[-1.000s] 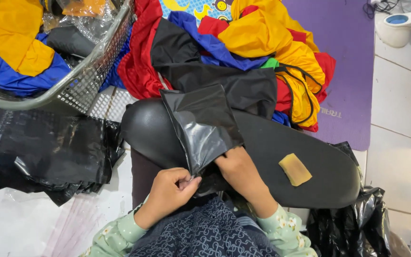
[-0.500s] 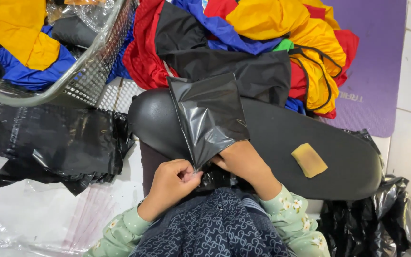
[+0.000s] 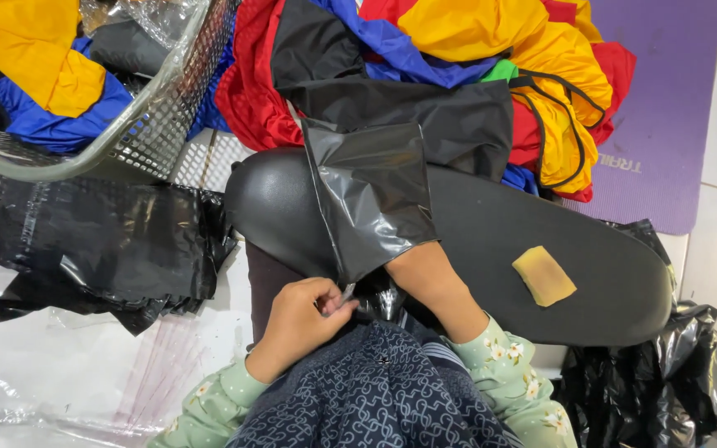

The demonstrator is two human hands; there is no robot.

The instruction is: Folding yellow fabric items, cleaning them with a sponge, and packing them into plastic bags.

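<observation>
Here the black plastic bag [image 3: 373, 195] sleeves the right hand [image 3: 421, 274]'s grip

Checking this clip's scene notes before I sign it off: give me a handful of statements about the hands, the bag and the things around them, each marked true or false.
1. The right hand is pushed inside the open mouth of the black plastic bag. True.
2. The left hand pinches the bag's lower edge. True.
3. The yellow block lies in the wire basket. False: it lies on the black oval board.
4. The purple mat covers the board. False: it lies on the floor beyond it.
5. A stack of black bags lies to the left. True.
</observation>
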